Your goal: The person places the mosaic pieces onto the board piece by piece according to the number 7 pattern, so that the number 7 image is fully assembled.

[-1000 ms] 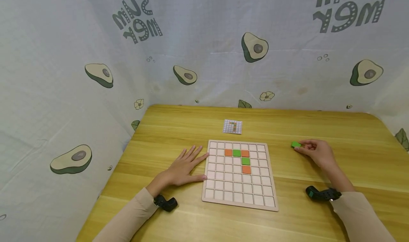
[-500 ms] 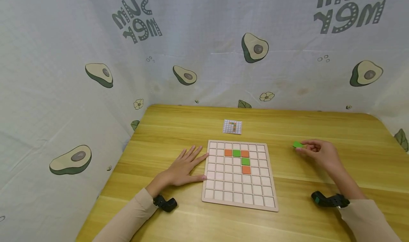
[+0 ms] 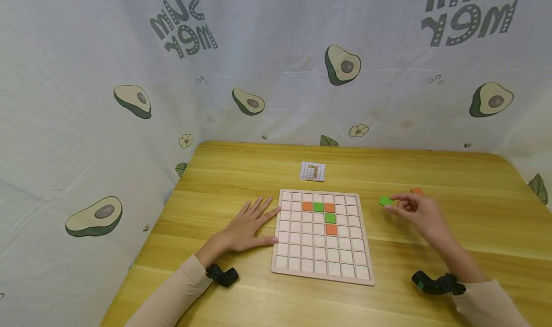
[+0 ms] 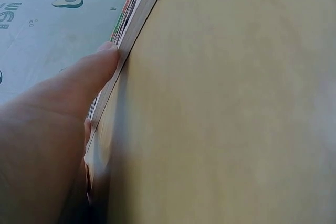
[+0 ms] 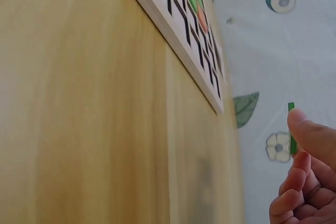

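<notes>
Between thumb and forefinger my right hand (image 3: 420,214) pinches a green square tile (image 3: 385,201), held just right of the wooden grid board (image 3: 280,264). The right wrist view shows that green tile (image 5: 292,129) edge-on, above the table. Flat on the table with fingers spread lies my left hand (image 3: 247,228); its thumb and forefinger touch the board's left edge. In the left wrist view the thumb (image 4: 100,69) presses the board's side. Three orange tiles, one of them this orange tile (image 3: 331,229), and two green ones sit in the board's cells, forming a hook shape.
Behind the board lies a small printed card (image 3: 312,171) with a coloured grid pattern. A loose orange tile (image 3: 417,191) rests on the table, partly behind my right hand. A white avocado-print curtain (image 3: 276,39) hangs around the wooden table.
My right hand first drifted slightly right, then moved left toward the board with the green tile. The loose orange tile has come into sight behind it. My left hand stayed put.
</notes>
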Motion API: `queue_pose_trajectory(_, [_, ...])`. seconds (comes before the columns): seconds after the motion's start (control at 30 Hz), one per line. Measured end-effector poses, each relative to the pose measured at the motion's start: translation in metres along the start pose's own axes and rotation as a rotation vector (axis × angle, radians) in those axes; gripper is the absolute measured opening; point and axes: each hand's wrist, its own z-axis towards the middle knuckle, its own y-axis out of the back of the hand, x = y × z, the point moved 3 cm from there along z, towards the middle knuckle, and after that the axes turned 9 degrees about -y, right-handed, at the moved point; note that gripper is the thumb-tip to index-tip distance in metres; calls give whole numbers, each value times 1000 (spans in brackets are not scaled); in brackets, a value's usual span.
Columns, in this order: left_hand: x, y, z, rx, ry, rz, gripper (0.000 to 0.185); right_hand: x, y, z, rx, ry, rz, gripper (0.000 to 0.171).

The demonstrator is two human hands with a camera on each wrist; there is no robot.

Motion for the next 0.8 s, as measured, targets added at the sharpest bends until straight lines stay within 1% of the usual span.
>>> queue_pose_trajectory(0.3, [2,-2,1,-4,1,4,84,18,-21,-12,29,17,54,28])
queue_pose_trajectory(0.47, [2,-2,0,-8,-2,5,83,28,-32,-18,61,35,100,25])
queue_pose_trajectory(0.8, [5,-3,0,-12,-13,11,83,42,-58,-30,150,8,129,25])
